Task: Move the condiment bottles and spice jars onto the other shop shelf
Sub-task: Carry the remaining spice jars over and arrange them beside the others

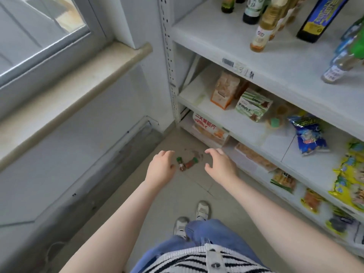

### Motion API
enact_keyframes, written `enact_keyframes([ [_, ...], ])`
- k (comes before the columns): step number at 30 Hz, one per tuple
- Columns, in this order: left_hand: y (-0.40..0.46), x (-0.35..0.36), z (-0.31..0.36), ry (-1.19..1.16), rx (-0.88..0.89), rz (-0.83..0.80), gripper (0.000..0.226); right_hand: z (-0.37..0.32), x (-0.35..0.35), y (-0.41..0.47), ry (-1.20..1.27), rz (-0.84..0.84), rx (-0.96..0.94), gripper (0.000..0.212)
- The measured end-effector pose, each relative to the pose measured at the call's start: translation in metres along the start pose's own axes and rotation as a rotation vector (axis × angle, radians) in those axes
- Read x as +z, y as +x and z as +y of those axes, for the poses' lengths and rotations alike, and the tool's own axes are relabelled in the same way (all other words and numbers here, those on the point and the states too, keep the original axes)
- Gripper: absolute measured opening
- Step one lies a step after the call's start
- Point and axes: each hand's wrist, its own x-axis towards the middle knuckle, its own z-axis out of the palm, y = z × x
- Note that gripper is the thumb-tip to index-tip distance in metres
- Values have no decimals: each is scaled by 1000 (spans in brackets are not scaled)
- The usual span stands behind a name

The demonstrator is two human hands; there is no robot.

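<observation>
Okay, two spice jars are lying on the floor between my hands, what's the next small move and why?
Probably lower both open hands, left hand and right hand, to the two green-capped spice jars lying on the floor; neither hand holds anything yet.

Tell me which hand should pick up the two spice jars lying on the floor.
Left, probably. The left hand appears right beside the two green-capped spice jars lying on the floor, its fingers nearly overlapping them. The right hand is open too but sits further off, toward the shelf.
</observation>
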Motion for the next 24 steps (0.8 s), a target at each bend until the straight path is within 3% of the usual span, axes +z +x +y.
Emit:
enact_keyframes([
  [7, 30, 16, -30, -13, -93, -34, 54, 2, 23, 57, -128, -137, -15, 41],
  [16, 112, 49, -76, -90, -215, -223, 51, 3, 72, 129, -107, -219, 121, 42],
  [24, 243, 131, -144, 93, -92, -393, 48, 38, 179, 223, -57, -209, 275, 44],
])
